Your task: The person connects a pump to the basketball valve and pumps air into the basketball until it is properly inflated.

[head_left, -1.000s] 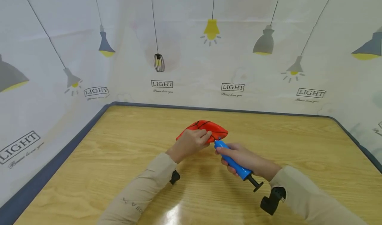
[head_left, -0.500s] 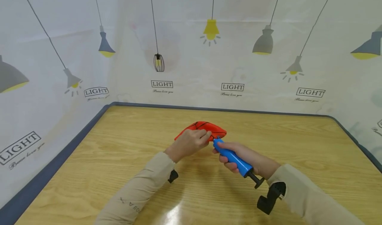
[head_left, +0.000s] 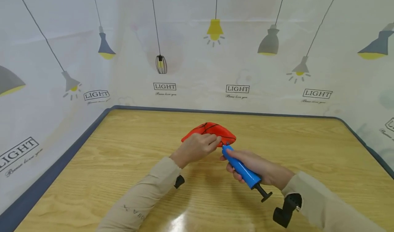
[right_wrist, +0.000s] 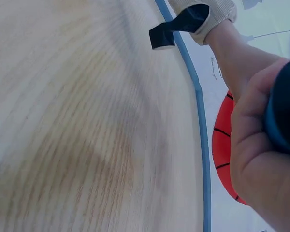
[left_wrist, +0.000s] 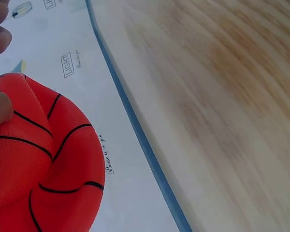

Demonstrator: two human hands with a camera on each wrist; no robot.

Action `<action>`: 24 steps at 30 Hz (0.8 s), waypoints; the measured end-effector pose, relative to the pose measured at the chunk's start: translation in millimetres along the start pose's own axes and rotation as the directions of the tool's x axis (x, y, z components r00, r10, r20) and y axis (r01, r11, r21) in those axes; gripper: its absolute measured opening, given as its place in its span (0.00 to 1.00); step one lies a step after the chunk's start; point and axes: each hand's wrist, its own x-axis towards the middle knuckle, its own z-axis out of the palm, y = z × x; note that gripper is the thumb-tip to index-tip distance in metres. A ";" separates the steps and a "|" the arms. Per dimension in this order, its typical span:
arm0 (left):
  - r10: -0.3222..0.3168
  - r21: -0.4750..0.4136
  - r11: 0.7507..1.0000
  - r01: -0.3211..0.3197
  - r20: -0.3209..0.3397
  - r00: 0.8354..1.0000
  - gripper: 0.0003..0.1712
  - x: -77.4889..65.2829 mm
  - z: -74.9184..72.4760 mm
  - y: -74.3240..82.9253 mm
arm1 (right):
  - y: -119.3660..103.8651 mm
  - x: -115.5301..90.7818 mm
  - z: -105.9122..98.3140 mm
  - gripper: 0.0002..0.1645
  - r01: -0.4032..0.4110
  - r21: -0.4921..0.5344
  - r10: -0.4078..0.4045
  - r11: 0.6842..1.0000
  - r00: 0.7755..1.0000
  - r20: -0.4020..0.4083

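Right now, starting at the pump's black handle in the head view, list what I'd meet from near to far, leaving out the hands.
Black pump handle → blue pump barrel → crumpled red ball → blue-grey border → lamp-printed backdrop.

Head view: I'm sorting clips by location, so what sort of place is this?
Probably a staged recording corner, though not certainly: a wood-grain surface is bordered by white sheeting printed with hanging lamps, and a black device sits at the right cuff.
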 end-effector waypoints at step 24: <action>-0.115 0.066 0.991 0.113 0.028 0.993 0.13 -16.6 -7.1 -26.1 | -2.1 -43.2 -8.4 0.33 0.166 -0.054 -0.164 0.985 0.986 0.037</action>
